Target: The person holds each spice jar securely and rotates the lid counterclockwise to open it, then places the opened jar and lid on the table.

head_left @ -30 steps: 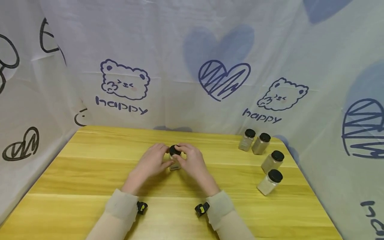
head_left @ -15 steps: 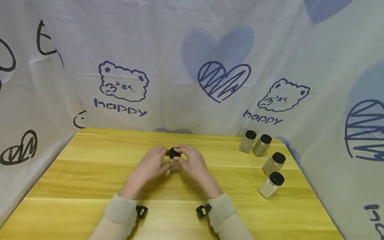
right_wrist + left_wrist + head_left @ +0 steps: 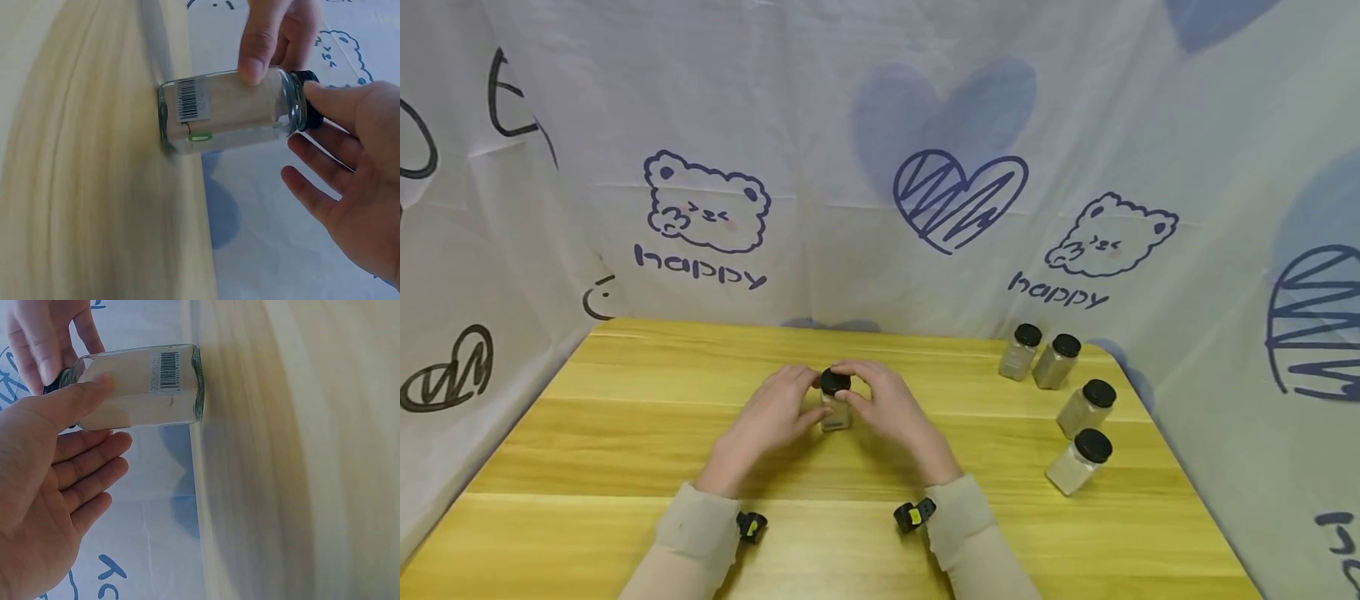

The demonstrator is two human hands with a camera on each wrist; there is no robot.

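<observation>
A square glass jar (image 3: 134, 403) of pale beige powder stands upright on the wooden table, a barcode label (image 3: 191, 100) low on its side. Its round black lid (image 3: 835, 382) is on the neck. My left hand (image 3: 781, 407) holds the jar body, thumb across the glass and fingers behind it. From the other side my right hand (image 3: 883, 404) grips the lid between thumb and fingers, as the right wrist view shows, with its lower fingers (image 3: 312, 194) spread off the jar. The far side of the jar is hidden.
Several similar black-lidded jars stand at the table's right side: two at the back (image 3: 1020, 352) (image 3: 1057, 362), one jar (image 3: 1086, 409) nearer and one pale jar (image 3: 1078, 462) nearest. A white printed cloth (image 3: 827, 167) hangs behind the yellow wooden table (image 3: 625, 442).
The right hand has shifted slightly about the lid, its wrist turning a little outward to the right. The left hand keeps its hold on the jar, and the view has tilted slightly.
</observation>
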